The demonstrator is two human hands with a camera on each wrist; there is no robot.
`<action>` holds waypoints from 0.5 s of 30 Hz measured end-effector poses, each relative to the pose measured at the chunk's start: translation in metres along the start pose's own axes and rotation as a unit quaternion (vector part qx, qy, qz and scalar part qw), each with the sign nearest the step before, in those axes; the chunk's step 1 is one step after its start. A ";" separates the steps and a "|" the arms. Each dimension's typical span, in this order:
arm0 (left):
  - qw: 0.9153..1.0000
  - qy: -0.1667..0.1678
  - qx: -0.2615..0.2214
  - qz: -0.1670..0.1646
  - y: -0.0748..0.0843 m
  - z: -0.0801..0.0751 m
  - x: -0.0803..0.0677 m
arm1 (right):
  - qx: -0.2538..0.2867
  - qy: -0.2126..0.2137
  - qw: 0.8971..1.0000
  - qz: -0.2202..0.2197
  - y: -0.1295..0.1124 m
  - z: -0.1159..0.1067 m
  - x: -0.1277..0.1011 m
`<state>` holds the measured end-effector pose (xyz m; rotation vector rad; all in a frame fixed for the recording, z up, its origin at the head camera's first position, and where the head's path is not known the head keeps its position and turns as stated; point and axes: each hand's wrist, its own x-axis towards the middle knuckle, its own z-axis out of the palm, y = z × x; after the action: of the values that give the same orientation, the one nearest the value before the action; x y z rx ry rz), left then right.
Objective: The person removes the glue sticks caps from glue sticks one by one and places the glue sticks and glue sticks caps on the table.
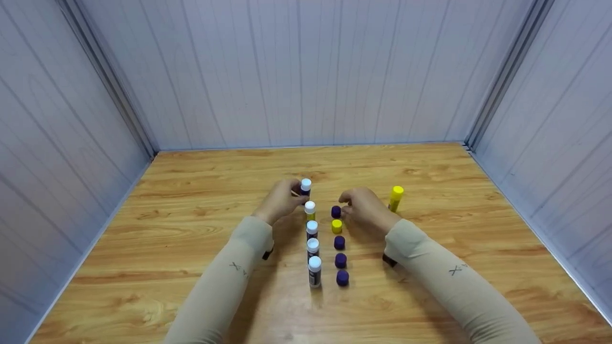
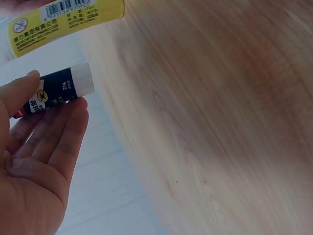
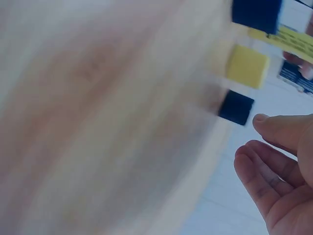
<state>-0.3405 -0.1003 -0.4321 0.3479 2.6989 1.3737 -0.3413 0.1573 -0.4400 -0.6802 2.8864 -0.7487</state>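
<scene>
A row of several uncapped glue sticks with white tops stands at the table's middle. My left hand pinches the farthest one, a dark-labelled glue stick, between thumb and fingers; the left wrist view shows this stick in the hand, with a yellow stick beside it. To the right runs a row of loose caps. My right hand hovers with relaxed fingers by the farthest purple cap, a small gap apart. A yellow cap is the following one in the row.
A capped yellow glue stick stands just right of my right hand. Three more purple caps line up toward me. Grey panel walls close in the wooden table at the back and both sides.
</scene>
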 end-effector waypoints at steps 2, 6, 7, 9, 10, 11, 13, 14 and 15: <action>1.000 -0.006 0.000 -0.006 -0.001 0.002 0.001 | -0.014 0.013 1.000 -0.007 0.001 -0.006 -0.002; 1.000 -0.025 -0.004 -0.017 -0.004 0.005 0.002 | -0.052 0.049 0.997 -0.027 0.003 -0.020 -0.006; 0.999 -0.028 -0.002 -0.019 -0.004 0.006 0.002 | -0.058 0.059 0.996 -0.029 0.003 -0.024 -0.007; 0.999 -0.034 0.000 -0.020 -0.005 0.007 0.002 | -0.068 0.074 0.995 -0.027 0.004 -0.031 -0.010; 0.999 -0.034 0.000 -0.020 -0.005 0.008 0.002 | -0.071 0.080 0.994 -0.023 0.005 -0.035 -0.011; 0.999 -0.035 0.002 -0.018 -0.006 0.009 0.002 | -0.077 0.085 0.993 -0.018 0.005 -0.039 -0.012; 0.999 -0.037 0.004 -0.014 -0.007 0.010 0.001 | -0.087 0.090 0.992 -0.002 0.006 -0.046 -0.013; 0.999 -0.039 0.001 -0.011 -0.007 0.010 0.001 | -0.092 0.090 0.992 0.009 0.007 -0.049 -0.014; 0.999 -0.040 0.002 -0.010 -0.007 0.011 0.001 | -0.094 0.088 0.991 0.023 0.008 -0.053 -0.015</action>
<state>-0.3408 -0.0953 -0.4444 0.3680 2.6336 1.3215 -0.3411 0.1932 -0.3977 -0.5915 3.1525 -0.5620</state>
